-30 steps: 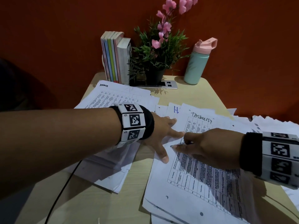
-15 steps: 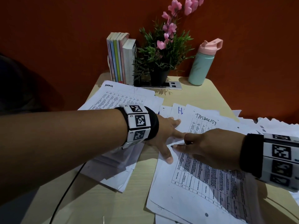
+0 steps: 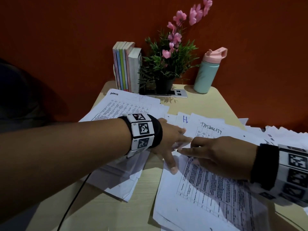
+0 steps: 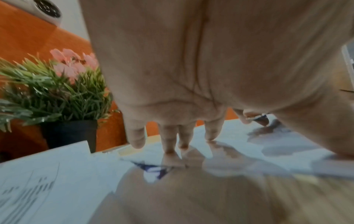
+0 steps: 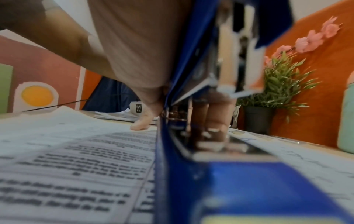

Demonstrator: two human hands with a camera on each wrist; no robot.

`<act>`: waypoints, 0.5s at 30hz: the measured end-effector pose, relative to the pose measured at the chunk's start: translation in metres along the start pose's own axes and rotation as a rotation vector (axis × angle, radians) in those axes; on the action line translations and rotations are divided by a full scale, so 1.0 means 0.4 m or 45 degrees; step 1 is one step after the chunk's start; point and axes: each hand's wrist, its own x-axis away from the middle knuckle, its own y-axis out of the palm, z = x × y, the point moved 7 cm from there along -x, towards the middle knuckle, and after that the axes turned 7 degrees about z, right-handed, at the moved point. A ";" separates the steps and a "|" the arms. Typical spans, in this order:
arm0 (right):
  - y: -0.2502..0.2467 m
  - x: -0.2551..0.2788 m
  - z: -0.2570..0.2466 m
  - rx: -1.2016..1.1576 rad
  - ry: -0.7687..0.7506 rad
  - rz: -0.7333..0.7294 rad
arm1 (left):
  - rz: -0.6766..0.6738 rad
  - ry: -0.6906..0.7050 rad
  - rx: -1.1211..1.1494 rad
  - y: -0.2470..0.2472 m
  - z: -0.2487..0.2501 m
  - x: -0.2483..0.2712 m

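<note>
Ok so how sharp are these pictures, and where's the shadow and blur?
Head view: dim but sharp, the right hand throws a dark shadow over the printed sheet. Left wrist view: the left hand fills the frame, the papers smeared, the plant fairly crisp. Right wrist view: the blue stapler sits close to the lens, out of focus; near text soft.

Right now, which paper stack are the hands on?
The stack headed TASKLIST: left hand presses its corner, right hand grips a blue stapler there. The stack nearer the books has neither.
</note>
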 end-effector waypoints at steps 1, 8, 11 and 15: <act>-0.010 0.005 0.002 -0.018 0.042 0.009 | 0.032 -0.024 0.026 -0.016 -0.002 0.006; -0.043 0.021 0.012 -0.038 0.240 0.001 | 0.167 -0.190 0.838 -0.091 -0.059 0.082; -0.048 0.005 0.005 -0.068 0.254 0.024 | 0.124 -0.262 1.170 -0.074 -0.056 0.085; -0.064 -0.017 -0.011 -0.136 0.288 0.108 | 0.111 -0.361 1.441 -0.050 -0.055 0.084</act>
